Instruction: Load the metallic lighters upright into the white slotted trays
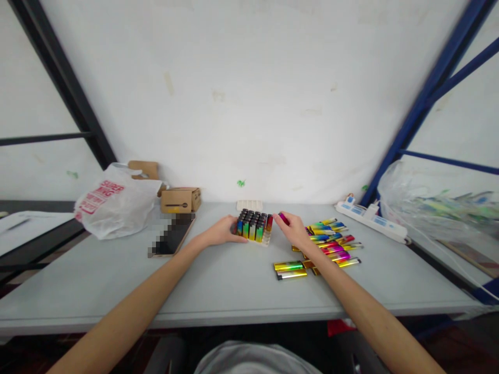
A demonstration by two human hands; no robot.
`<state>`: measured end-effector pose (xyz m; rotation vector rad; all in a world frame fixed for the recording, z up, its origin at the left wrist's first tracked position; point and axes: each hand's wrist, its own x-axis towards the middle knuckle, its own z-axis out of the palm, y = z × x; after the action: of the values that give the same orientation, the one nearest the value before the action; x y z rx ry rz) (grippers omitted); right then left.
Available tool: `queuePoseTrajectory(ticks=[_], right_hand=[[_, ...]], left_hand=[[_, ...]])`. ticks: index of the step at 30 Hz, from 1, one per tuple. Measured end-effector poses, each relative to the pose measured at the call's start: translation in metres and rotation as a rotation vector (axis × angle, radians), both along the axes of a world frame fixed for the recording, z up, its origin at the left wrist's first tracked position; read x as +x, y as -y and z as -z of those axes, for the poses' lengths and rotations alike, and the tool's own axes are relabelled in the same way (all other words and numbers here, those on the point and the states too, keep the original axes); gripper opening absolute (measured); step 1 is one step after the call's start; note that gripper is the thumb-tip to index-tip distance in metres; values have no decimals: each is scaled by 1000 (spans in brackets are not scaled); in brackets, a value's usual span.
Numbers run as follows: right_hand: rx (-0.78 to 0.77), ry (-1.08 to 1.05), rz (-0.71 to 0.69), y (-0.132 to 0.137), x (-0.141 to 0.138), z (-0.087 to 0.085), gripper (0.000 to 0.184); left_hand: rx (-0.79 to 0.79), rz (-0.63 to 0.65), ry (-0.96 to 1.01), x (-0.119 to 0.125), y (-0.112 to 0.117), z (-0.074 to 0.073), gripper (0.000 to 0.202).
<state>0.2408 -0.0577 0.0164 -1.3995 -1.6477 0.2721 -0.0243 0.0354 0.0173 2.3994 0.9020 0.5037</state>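
Upright lighters [252, 223] with black tops and rainbow metallic bodies stand in rows in a white slotted tray [266, 238]. My left hand [226, 231] grips the left side of this block, its thumb along the front near the tray's base. On the right, my right hand [295, 232] pinches a magenta lighter [284, 218], held tilted just beside a red lighter [269, 223] at the block's right edge. Beyond and beneath my right forearm lies a loose pile of shiny lighters [338, 249] in yellow, blue, magenta and red.
A second white slotted tray [249, 204] rests near the wall. Leftward are a phone [174, 236], a small cardboard box [180, 200] and a white plastic bag [115, 202]. A power strip [372, 221] and a clear bag [436, 200] lie at the right.
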Motion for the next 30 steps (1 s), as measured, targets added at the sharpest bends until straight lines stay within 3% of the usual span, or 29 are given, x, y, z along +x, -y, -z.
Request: queuePoseTrajectory(ticks=[6,11,16,22,26,30], right_hand=[[-2,-19,45,1,5,1,39],[49,16,60,3,5,-3,44],[-5,118,-35,6,5,-5,35],[53,336,-72,5,9,-7,44],[-32,343,-110,4,10,-4,45],[-15,386,-120,1,11,-1,44]], left_hand=[[-9,3,10,0,2,-2,54],[-16,3,5,0,2,-2,53],[30,-1,1,-1,0,-1,55],[14,24,-6,-1,1,-2,52],[25,22,-9,-1,0,-1,53],[39,32,-6,-2,-2,1,55]])
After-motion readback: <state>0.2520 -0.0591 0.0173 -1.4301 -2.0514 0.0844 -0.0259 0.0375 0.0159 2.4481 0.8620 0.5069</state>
